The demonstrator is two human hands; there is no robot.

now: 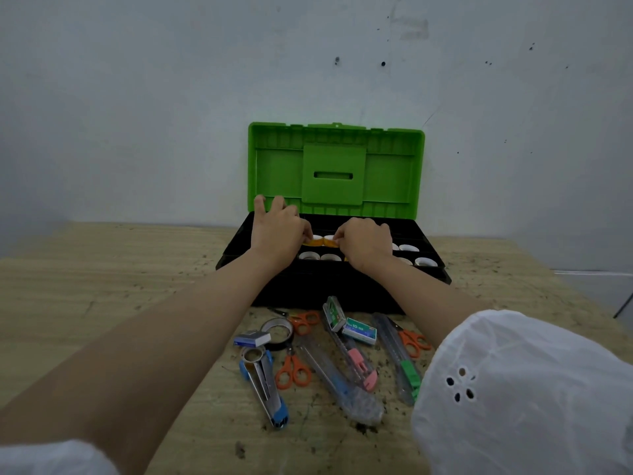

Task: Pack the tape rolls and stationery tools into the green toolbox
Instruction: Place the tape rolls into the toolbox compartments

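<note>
While both hands work over the open box, the green toolbox [335, 166] sits at the desk's [102, 286] far edge, green lid upright against the wall [137, 80], black base toward the person.

Left to right:
- Left hand [277, 231] over the base's left part, index and middle fingers stretched toward the lid, thumb side pinching a yellow tape roll [317, 238].
- White tape rolls [320, 257] lie in the base just below the hands, in a row.
- Right hand [364, 243] curled, fingertips together at the yellow rolls, just beside the left hand. Can't tell whether it actually grips a roll.
- More white tape rolls [409, 248] lie in the base's right part.

Still on the desk, near edge side, in front of the base:
- blue staple box [251, 338] resting on a black tape roll [278, 332]
- blue stapler [265, 385], opened out, a small tape ring at its far end
- orange scissors [293, 370] beside the stapler; another pair [301, 320] near the base
- clear cutter with blue slider [337, 382]
- clear cutter with pink slider [352, 354], touching it
- two green staple boxes [359, 331] on top of the cutters
- clear cutter with green slider [402, 361]
- third orange scissors [412, 341] against it, partly under the right arm

White sleeve [531, 389] covers the near right corner.
</note>
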